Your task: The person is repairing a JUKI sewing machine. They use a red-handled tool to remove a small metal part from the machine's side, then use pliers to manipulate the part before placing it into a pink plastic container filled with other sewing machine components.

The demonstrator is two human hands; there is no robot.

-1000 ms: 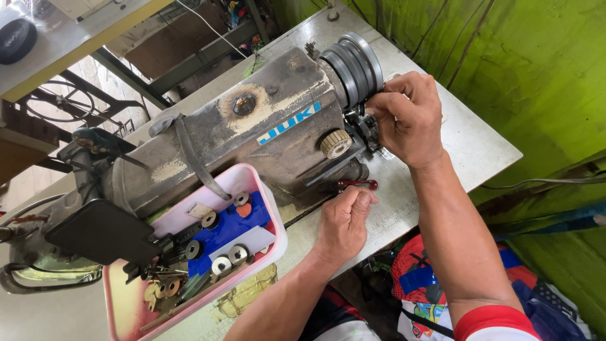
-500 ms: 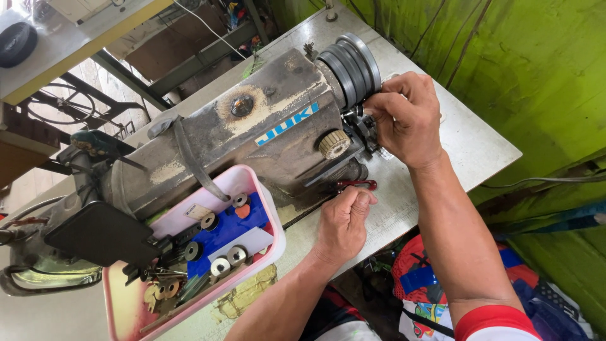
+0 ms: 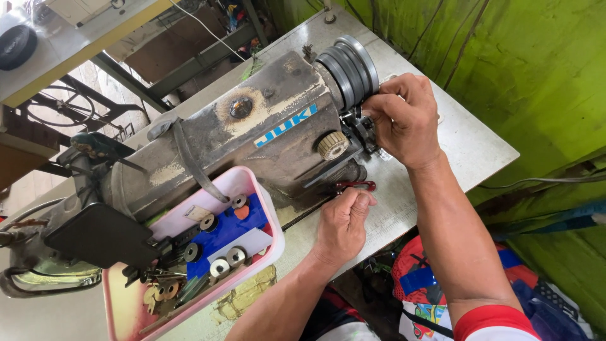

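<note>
Right hand: the right hand is curled shut around a small dark fitting at the wheel end of the sewing machine, fingertips pinching it just under the handwheel.
Left hand: the left hand is closed in a loose fist on the handle of a red-handled tool, whose tip points in under the machine's base.
Change over the last second: almost none; both hands sit where they were, and the tool lies at the same spot beside the base. The hands appear to be working in small, held movements, not reaching or letting go.
Meaning: the work at the wheel end looks to be mid-step, with the fitting neither freed nor released.
Sewing machine: an old grey, worn machine tipped onto its back across the counter, with a cream dial facing the person and a dark round port on its upper side.
Tray: a pink tray touches the machine's near side; it holds a blue insert, several metal bobbins and small loose parts.
Needle end: a black plate and a green-tipped lever lie at the far left.
Beyond: a green wall on the right; a red and blue bag under the counter edge.
</note>
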